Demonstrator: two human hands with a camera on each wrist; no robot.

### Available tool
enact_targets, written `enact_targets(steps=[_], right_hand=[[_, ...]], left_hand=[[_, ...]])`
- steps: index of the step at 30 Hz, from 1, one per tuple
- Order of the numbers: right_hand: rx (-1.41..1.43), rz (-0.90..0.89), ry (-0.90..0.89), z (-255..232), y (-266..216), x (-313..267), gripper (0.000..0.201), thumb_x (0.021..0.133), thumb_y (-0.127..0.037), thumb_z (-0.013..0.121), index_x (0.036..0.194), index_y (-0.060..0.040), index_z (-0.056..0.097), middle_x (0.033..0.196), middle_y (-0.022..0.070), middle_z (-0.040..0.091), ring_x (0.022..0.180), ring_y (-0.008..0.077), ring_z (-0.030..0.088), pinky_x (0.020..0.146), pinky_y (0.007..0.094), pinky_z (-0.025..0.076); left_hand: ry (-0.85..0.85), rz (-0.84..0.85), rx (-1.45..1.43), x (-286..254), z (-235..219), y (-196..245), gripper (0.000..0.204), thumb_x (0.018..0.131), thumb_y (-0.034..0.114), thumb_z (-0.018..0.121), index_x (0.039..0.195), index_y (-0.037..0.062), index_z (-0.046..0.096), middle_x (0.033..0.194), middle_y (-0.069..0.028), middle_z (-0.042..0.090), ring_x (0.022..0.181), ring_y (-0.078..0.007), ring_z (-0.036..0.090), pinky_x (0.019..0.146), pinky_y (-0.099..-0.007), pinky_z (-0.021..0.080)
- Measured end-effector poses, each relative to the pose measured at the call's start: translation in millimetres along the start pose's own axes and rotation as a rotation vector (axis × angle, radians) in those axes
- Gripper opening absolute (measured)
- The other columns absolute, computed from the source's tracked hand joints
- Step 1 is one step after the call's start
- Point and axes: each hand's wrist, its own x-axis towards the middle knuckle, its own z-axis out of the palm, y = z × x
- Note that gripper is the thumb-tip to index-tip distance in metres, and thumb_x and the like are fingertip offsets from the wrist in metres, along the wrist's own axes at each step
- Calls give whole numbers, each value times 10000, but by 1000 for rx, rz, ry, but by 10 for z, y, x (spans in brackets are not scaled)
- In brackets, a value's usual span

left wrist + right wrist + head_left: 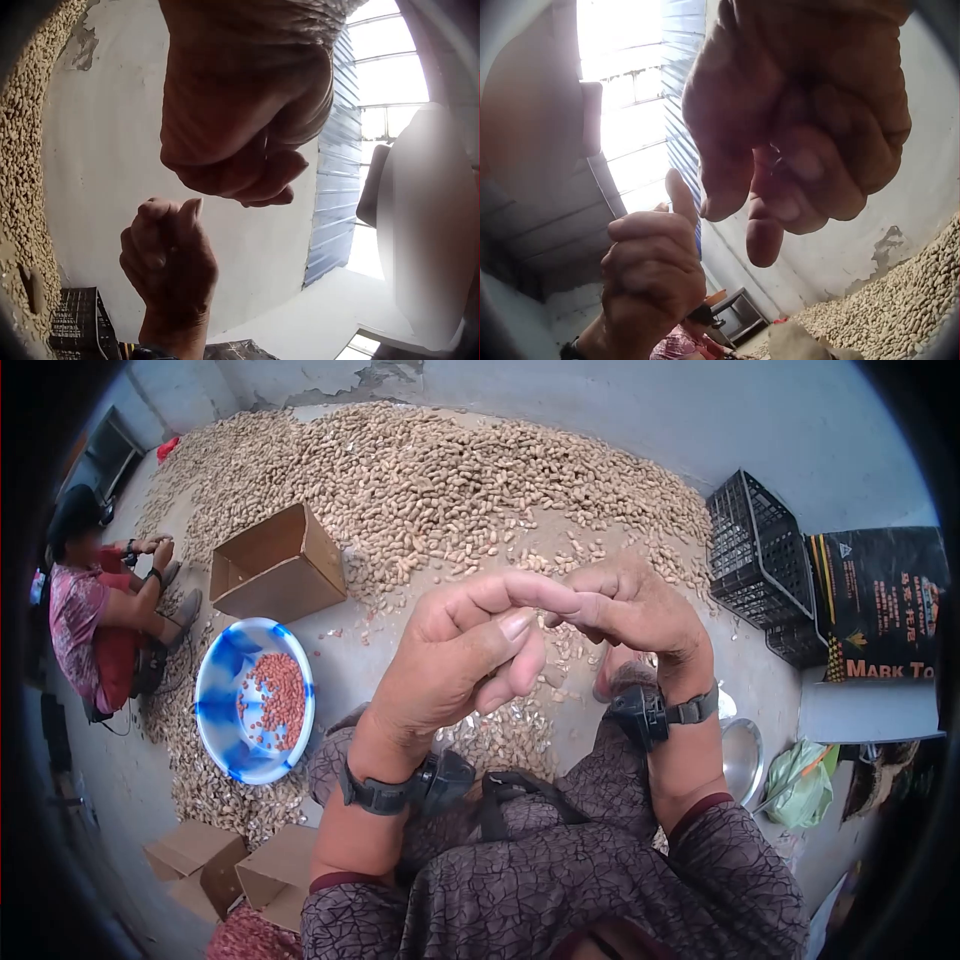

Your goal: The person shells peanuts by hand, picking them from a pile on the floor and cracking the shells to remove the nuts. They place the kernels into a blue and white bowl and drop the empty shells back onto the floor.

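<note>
My left hand [455,650] and right hand [640,605] are raised in front of my body, with their fingertips meeting in the head view. The left hand's fingers curl in, the thumb lies over them and the index finger reaches toward the right hand. On the right hand [802,127], the fingers are bent inward and the thumb points down beside them. Neither palm shows its inside, and no held thing can be made out. Below and beyond the hands lie peanut shells [510,735] and a large heap of unshelled peanuts [430,470].
A blue-and-white basin [207,705] with red peanut kernels stands at left, near an open cardboard box [285,592]. Another person [100,600] squats at far left. Black crates [760,550], a printed sack [885,605], a metal bowl [742,755] and a green plastic bag [803,790] are at right.
</note>
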Motion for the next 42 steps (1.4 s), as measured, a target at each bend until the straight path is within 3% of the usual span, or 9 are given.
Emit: enact_targets(steps=[3, 9, 11, 18, 24, 28, 36, 38, 42], right_hand=[[130, 131, 239, 45, -72, 68, 419, 870, -378, 437, 753, -14, 609, 499, -8, 459, 395, 56, 386, 372, 199, 306], [329, 169, 296, 134, -112, 159, 450, 885, -388, 388, 790, 8, 580, 507, 9, 477, 376, 46, 402, 328, 171, 293], [347, 177, 315, 212, -113, 193, 449, 887, -380, 390, 790, 16, 579, 519, 13, 489, 371, 37, 389, 329, 162, 290], [235, 218, 380, 336, -67, 283, 483, 892, -419, 347, 847, 6, 574, 553, 4, 499, 381, 23, 397, 327, 144, 305], [275, 145, 326, 245, -128, 213, 368, 865, -326, 406, 812, 5, 557, 592, 21, 536, 459, 40, 464, 381, 176, 351], [334, 104, 318, 264, -166, 200, 192, 803, -187, 530, 814, -1, 575, 648, 26, 584, 488, 35, 483, 399, 162, 358], [274, 71, 378, 246, -144, 197, 109, 748, -85, 589, 788, 17, 599, 663, 30, 608, 541, 39, 503, 445, 181, 383], [-43, -132, 446, 257, -53, 216, 99, 728, -42, 583, 789, 31, 604, 659, 36, 609, 546, 46, 509, 470, 186, 393], [-42, -162, 433, 305, -90, 215, 110, 714, -18, 574, 801, 39, 605, 667, 42, 612, 534, 54, 513, 484, 183, 402]], left_hand=[[35, 8, -79, 32, -26, -69, 279, 854, 93, 428, 1070, -74, 485, 575, -22, 491, 391, -10, 329, 379, -132, 251], [106, -65, -51, 113, -48, -167, 280, 864, 111, 438, 1081, -57, 493, 631, -23, 518, 409, -15, 333, 401, -140, 275], [301, -6, 166, 177, 62, -270, 272, 843, 87, 480, 1078, -45, 514, 666, -15, 543, 440, -15, 385, 426, -145, 321], [348, 202, 682, 216, 22, -459, 221, 803, 36, 524, 1010, -35, 551, 647, 6, 547, 503, -23, 465, 455, -167, 371], [400, 43, 94, 213, -71, -307, 77, 804, 40, 529, 862, -11, 522, 693, -80, 594, 523, -65, 517, 470, -198, 409], [378, 132, -165, 213, -188, -312, 146, 796, 47, 541, 928, -9, 513, 705, -78, 594, 456, -11, 423, 392, -137, 300], [367, 160, -30, 249, -146, -295, 128, 806, 54, 527, 917, -9, 528, 733, -69, 603, 469, 10, 388, 407, -126, 268], [383, 88, 127, 247, -160, -249, 101, 806, 63, 532, 882, -3, 545, 737, -53, 605, 483, 6, 394, 421, -134, 289], [420, 52, 265, 256, -204, -241, 91, 808, 72, 537, 857, -2, 554, 742, -43, 608, 478, 1, 392, 420, -139, 295]])
